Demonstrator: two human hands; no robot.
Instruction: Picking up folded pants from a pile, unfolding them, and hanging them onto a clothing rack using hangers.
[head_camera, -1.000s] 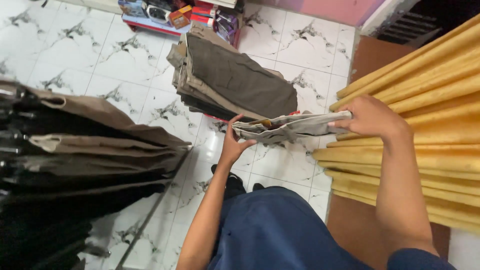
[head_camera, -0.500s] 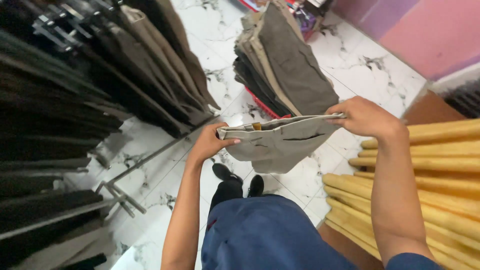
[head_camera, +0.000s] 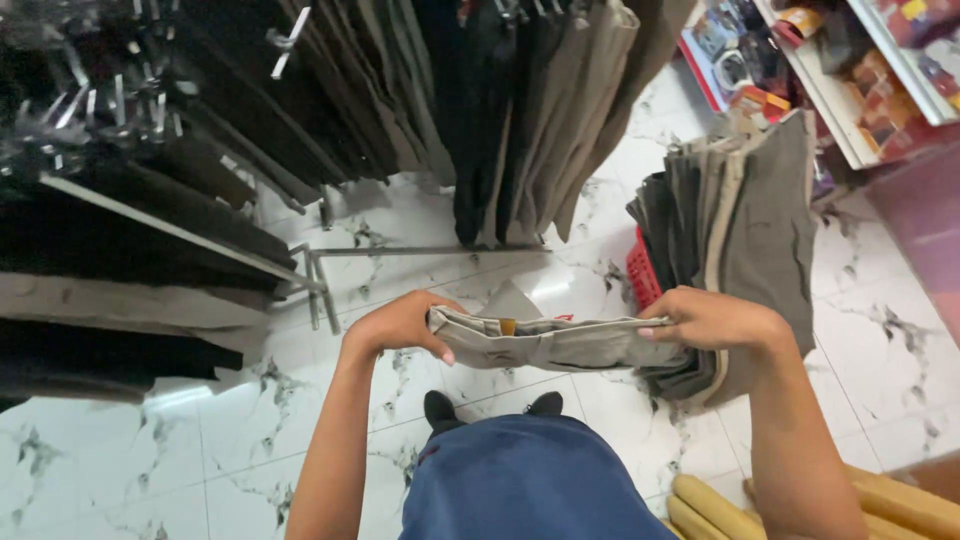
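Beige folded trousers (head_camera: 555, 342) stretch crosswise between my hands; left hand (head_camera: 400, 325) closed on one end; right hand (head_camera: 710, 320) clamped on the other.

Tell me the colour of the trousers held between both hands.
Light beige trousers; head view shows it.

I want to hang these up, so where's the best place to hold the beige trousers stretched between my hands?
Probably the waistband of the beige trousers, at its two ends, coming in from above. It lies stretched level, the left hand and right hand already pinch each end, and the legs hang freely below.
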